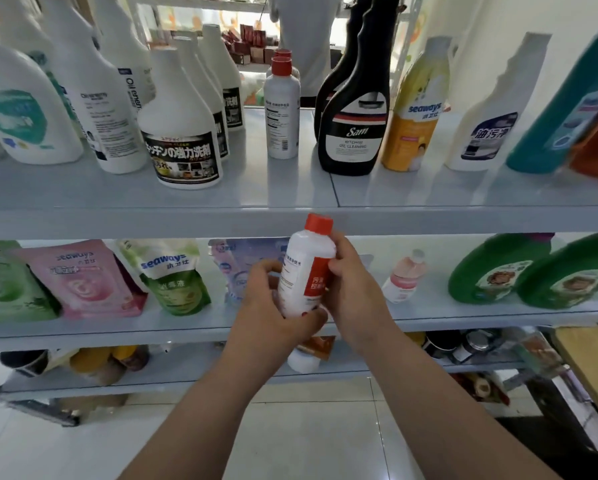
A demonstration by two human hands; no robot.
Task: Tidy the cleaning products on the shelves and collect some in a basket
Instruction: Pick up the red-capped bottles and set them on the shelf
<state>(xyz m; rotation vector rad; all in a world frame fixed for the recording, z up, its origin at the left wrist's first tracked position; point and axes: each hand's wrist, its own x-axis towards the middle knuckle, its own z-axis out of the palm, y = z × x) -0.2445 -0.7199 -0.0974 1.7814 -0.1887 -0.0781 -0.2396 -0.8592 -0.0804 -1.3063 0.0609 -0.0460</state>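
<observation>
Two hands: I am holding the red-capped white bottle (308,268) between my left hand (270,303) and right hand (354,289), in the air in front of the middle shelf (117,336), with its cap just below the top shelf (152,220).
Left fingers (263,269): they are curling round the lower body, thumb hooking under the base.
Right fingers (336,264): they are wrapping round the label side, higher up.
Likely spot: I am judging it belongs beside the matching red-capped bottles (281,109) on the top shelf.
Risk, lifting: the cap is sitting close under the shelf lip, so raising it straight up may be knocking it there.
Risk, placing: the gap is lying between the white Japanese-label bottle (183,147) and the black Sam bottle (351,133); a careless reach could be tipping either tall one.
Risk, grip: the bottle is tilting, and easing off one hand early could be letting it slide.
Containers: my bottle is capped and opaque, so I cannot tell its fill. The small pink bottle (405,278) is showing pinkish contents; the seaways pouches (173,278) are looking sealed and full.
Basket: none is showing in view.
</observation>
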